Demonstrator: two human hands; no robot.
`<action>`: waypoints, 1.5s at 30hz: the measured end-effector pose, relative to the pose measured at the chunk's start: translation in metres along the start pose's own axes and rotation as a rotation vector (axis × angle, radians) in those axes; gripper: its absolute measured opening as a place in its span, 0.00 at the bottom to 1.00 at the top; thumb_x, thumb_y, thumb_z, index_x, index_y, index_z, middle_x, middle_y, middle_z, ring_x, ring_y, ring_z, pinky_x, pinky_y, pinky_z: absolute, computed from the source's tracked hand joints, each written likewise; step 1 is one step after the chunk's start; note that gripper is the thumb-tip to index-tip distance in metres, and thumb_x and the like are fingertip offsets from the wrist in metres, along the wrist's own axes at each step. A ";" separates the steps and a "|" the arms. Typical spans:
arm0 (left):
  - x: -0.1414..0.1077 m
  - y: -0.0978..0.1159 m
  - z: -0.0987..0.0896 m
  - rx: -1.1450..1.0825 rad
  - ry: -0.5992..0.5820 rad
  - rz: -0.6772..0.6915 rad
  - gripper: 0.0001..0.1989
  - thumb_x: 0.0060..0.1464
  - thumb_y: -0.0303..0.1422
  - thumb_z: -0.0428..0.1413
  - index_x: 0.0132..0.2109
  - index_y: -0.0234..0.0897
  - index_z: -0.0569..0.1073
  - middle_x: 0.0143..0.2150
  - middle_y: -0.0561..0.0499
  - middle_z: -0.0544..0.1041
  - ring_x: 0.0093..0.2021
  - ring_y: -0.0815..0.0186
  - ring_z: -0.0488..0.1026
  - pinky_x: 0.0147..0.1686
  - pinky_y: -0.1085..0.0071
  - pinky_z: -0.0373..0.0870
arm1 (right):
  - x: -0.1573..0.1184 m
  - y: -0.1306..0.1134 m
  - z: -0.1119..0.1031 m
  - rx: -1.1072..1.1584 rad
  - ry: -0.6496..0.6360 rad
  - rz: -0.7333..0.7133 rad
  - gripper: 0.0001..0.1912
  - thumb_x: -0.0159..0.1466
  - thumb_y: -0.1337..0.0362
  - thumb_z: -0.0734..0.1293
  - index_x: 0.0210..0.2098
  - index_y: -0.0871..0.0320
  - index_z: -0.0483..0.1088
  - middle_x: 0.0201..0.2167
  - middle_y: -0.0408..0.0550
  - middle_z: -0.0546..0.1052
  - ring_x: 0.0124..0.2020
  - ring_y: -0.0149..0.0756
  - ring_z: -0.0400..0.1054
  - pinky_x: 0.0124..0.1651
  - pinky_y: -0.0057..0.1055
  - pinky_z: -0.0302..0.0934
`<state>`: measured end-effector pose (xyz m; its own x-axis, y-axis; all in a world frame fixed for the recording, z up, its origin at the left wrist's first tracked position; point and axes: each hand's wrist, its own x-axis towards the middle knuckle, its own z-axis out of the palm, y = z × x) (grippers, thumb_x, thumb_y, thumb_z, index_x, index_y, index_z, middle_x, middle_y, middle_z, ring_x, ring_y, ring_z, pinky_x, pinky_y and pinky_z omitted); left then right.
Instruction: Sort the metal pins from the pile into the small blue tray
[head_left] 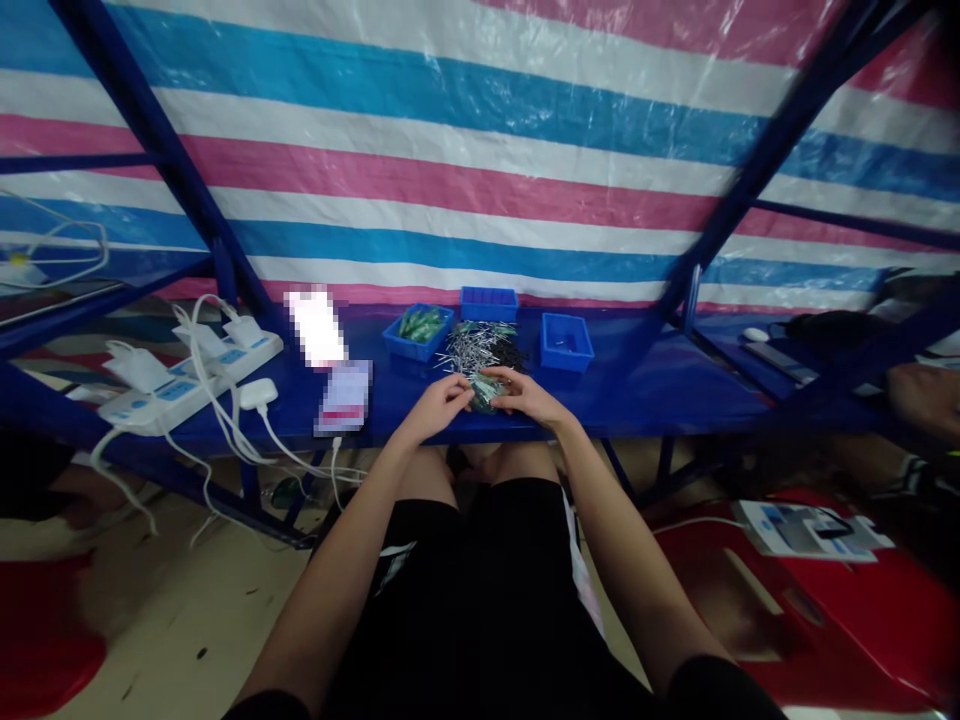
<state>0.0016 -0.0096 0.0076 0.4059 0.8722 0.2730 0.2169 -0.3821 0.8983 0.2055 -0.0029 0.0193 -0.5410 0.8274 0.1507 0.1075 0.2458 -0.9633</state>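
Scattered glare is thrown back by the striped plastic sheet (465, 130). 2 screens (316, 328) are masked by coarse pixelation, 1 burnt out to white. The far right is left dim, blurred and visibly stretched.

Colours, striped sheet (480, 160) and blue table (660, 385).
Sheet banded blue, white and pink. Trays (566, 362) blue, matching table. Thin rods (466, 348) silvery-white; dark heap (511, 352) black. Packets (421, 324) green. Frame bars (169, 150) dark blue. Power strip (196, 383) white, blue panels. Right-hand stool (892, 600) red. Shorts (495, 580) black, white at the sides.
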 end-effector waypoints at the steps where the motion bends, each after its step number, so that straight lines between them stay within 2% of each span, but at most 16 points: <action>1: 0.000 0.000 0.000 0.002 -0.010 -0.011 0.10 0.54 0.38 0.50 0.36 0.35 0.65 0.26 0.54 0.70 0.29 0.68 0.71 0.32 0.73 0.65 | 0.000 0.000 0.000 0.010 -0.018 0.000 0.28 0.52 0.63 0.69 0.52 0.52 0.62 0.47 0.46 0.69 0.30 0.27 0.63 0.28 0.24 0.59; 5: 0.000 0.000 0.001 0.012 -0.030 -0.029 0.10 0.53 0.38 0.51 0.38 0.35 0.65 0.25 0.55 0.70 0.27 0.69 0.70 0.30 0.74 0.64 | 0.002 0.004 -0.001 0.070 -0.025 0.005 0.25 0.51 0.63 0.70 0.49 0.54 0.65 0.40 0.45 0.71 0.36 0.31 0.65 0.34 0.25 0.60; 8: 0.000 0.000 0.001 0.012 -0.032 -0.022 0.10 0.53 0.37 0.51 0.38 0.35 0.65 0.25 0.55 0.70 0.28 0.69 0.71 0.30 0.74 0.64 | 0.005 0.007 0.000 0.097 -0.017 0.008 0.23 0.49 0.63 0.71 0.45 0.56 0.66 0.36 0.44 0.71 0.35 0.31 0.65 0.35 0.26 0.60; 11: 0.000 0.001 0.002 -0.022 -0.041 -0.027 0.11 0.52 0.37 0.54 0.38 0.35 0.66 0.27 0.54 0.72 0.29 0.68 0.71 0.32 0.73 0.65 | 0.005 0.006 0.001 0.070 -0.030 0.041 0.20 0.49 0.61 0.71 0.41 0.57 0.67 0.30 0.41 0.70 0.28 0.28 0.63 0.28 0.23 0.57; 13: 0.000 0.002 0.003 -0.061 -0.073 -0.034 0.15 0.47 0.36 0.58 0.40 0.35 0.66 0.30 0.52 0.74 0.31 0.67 0.72 0.33 0.72 0.66 | 0.004 0.004 0.000 0.038 -0.034 0.056 0.17 0.49 0.60 0.71 0.36 0.58 0.67 0.25 0.39 0.66 0.23 0.25 0.59 0.23 0.21 0.52; 16: 0.000 0.002 0.004 -0.062 -0.116 -0.035 0.17 0.42 0.35 0.61 0.40 0.34 0.68 0.33 0.50 0.75 0.33 0.66 0.72 0.33 0.72 0.66 | 0.003 0.001 0.001 0.005 -0.030 0.034 0.14 0.50 0.58 0.70 0.29 0.59 0.64 0.20 0.36 0.61 0.20 0.23 0.55 0.21 0.21 0.50; 19: 0.000 0.000 0.004 0.004 -0.062 -0.047 0.10 0.46 0.35 0.58 0.33 0.33 0.70 0.27 0.52 0.72 0.28 0.69 0.70 0.29 0.74 0.64 | 0.003 0.003 0.004 -0.034 0.004 0.012 0.16 0.50 0.56 0.70 0.25 0.59 0.60 0.18 0.35 0.59 0.19 0.24 0.54 0.21 0.21 0.51; 24: 0.001 -0.006 0.001 -0.028 0.080 -0.047 0.09 0.48 0.36 0.56 0.32 0.34 0.67 0.24 0.55 0.69 0.23 0.72 0.65 0.25 0.75 0.61 | 0.005 0.009 0.007 -0.171 0.063 0.037 0.19 0.56 0.50 0.64 0.21 0.59 0.60 0.16 0.37 0.62 0.18 0.24 0.56 0.20 0.22 0.51; 27: 0.002 -0.008 -0.001 -0.054 0.107 -0.028 0.09 0.49 0.36 0.55 0.34 0.34 0.67 0.25 0.55 0.69 0.22 0.72 0.64 0.25 0.75 0.61 | 0.005 0.011 0.008 -0.186 0.101 0.048 0.19 0.57 0.49 0.62 0.23 0.60 0.63 0.18 0.39 0.64 0.18 0.24 0.57 0.20 0.23 0.51; 31: 0.002 -0.007 0.000 -0.036 0.093 0.002 0.09 0.50 0.36 0.54 0.36 0.33 0.69 0.30 0.51 0.72 0.29 0.69 0.69 0.31 0.74 0.64 | 0.006 0.010 0.008 -0.092 0.187 -0.019 0.16 0.54 0.52 0.66 0.33 0.58 0.66 0.24 0.39 0.67 0.19 0.24 0.58 0.21 0.23 0.54; 33: 0.003 -0.007 0.000 -0.017 0.096 0.006 0.10 0.50 0.36 0.54 0.37 0.33 0.70 0.32 0.50 0.73 0.32 0.68 0.70 0.33 0.72 0.65 | 0.006 0.011 0.008 -0.096 0.173 -0.029 0.15 0.53 0.53 0.66 0.31 0.58 0.66 0.23 0.39 0.66 0.20 0.24 0.58 0.22 0.23 0.55; 36: 0.003 -0.007 0.001 0.011 0.101 -0.014 0.14 0.50 0.39 0.54 0.39 0.33 0.71 0.31 0.50 0.74 0.30 0.67 0.70 0.32 0.72 0.66 | 0.005 0.015 0.007 -0.132 0.202 -0.027 0.15 0.53 0.53 0.66 0.26 0.59 0.65 0.20 0.39 0.65 0.19 0.25 0.58 0.23 0.24 0.54; 42: 0.005 -0.009 0.002 0.048 0.028 -0.037 0.16 0.46 0.41 0.57 0.37 0.31 0.74 0.32 0.48 0.75 0.31 0.66 0.70 0.32 0.71 0.66 | 0.006 0.019 0.006 -0.124 0.235 -0.008 0.15 0.53 0.53 0.66 0.27 0.59 0.65 0.19 0.39 0.66 0.19 0.26 0.60 0.23 0.24 0.55; 45: 0.004 -0.009 -0.001 0.058 0.092 -0.036 0.15 0.46 0.41 0.57 0.35 0.32 0.74 0.29 0.50 0.75 0.28 0.67 0.69 0.31 0.71 0.65 | 0.005 0.014 0.007 -0.106 0.209 -0.019 0.15 0.54 0.53 0.65 0.29 0.59 0.66 0.20 0.40 0.68 0.21 0.27 0.61 0.24 0.24 0.56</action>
<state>0.0006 -0.0023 0.0011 0.3145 0.9089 0.2738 0.2819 -0.3648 0.8874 0.1990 0.0010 0.0050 -0.3609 0.9059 0.2217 0.1919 0.3048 -0.9329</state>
